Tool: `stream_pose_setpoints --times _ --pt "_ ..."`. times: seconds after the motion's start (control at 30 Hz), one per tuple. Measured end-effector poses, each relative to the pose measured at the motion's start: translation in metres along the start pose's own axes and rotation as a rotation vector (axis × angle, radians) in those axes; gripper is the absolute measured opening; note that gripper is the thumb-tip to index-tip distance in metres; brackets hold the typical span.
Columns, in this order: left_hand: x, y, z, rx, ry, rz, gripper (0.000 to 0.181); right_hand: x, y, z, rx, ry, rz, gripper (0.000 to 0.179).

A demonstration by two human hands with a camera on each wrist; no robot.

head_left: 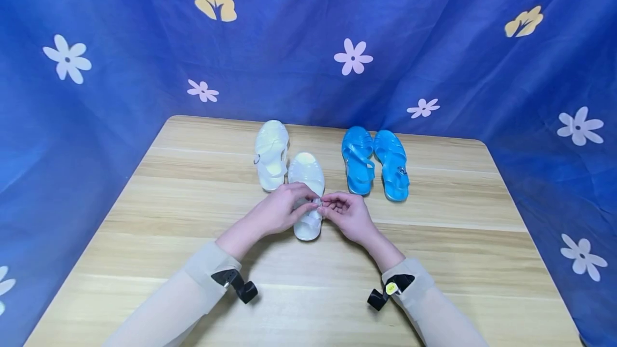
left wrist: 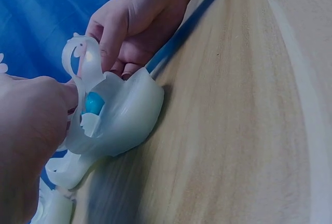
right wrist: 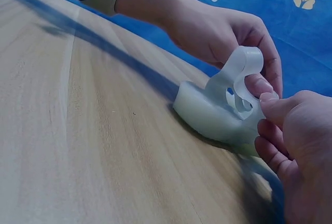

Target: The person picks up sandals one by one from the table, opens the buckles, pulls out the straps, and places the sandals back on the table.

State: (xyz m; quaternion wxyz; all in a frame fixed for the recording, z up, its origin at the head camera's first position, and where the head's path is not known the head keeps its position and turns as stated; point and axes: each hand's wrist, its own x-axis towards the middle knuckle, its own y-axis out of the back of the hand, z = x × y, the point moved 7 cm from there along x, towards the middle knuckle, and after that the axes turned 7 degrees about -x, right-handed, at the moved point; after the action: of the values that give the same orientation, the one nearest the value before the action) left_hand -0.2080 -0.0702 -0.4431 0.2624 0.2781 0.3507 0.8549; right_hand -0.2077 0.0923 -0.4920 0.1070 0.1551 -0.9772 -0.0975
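Note:
A translucent white sandal (head_left: 306,169) stands on the table, its toe pointing away from me. Both hands meet at the right side of its ankle strap (right wrist: 249,58). My left hand (head_left: 284,209) pinches the strap end from the left between thumb and fingers. From the right, my right hand (head_left: 349,217) pinches at the same fastening, thumb tip close to the left thumb. The strap arches over the heel (left wrist: 140,105) in the left wrist view. Fingers hide most of the fastening itself.
Another white sandal (head_left: 271,143) lies just behind and left of the handled one. A pair of blue sandals, a left one (head_left: 358,146) and a right one (head_left: 391,149), stands at the back right. Blue flowered cloth (head_left: 289,42) hangs around the wooden table (head_left: 193,197).

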Motion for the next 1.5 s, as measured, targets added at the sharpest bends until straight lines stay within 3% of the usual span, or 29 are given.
stream_pose_setpoints --times 0.37,1.17,1.5 --pt "0.0002 -0.0009 0.0007 0.017 0.005 0.002 0.015 0.0028 -0.0001 -0.0040 -0.128 0.041 -0.021 0.020" --pt "0.0022 -0.0030 -0.0015 -0.014 0.008 0.027 0.012 0.0018 0.0019 -0.0025 -0.135 0.027 -0.008 0.017" --pt "-0.0002 -0.0012 -0.0033 -0.103 0.041 0.055 0.013 -0.0004 0.0043 0.0011 -0.111 0.023 0.005 0.018"
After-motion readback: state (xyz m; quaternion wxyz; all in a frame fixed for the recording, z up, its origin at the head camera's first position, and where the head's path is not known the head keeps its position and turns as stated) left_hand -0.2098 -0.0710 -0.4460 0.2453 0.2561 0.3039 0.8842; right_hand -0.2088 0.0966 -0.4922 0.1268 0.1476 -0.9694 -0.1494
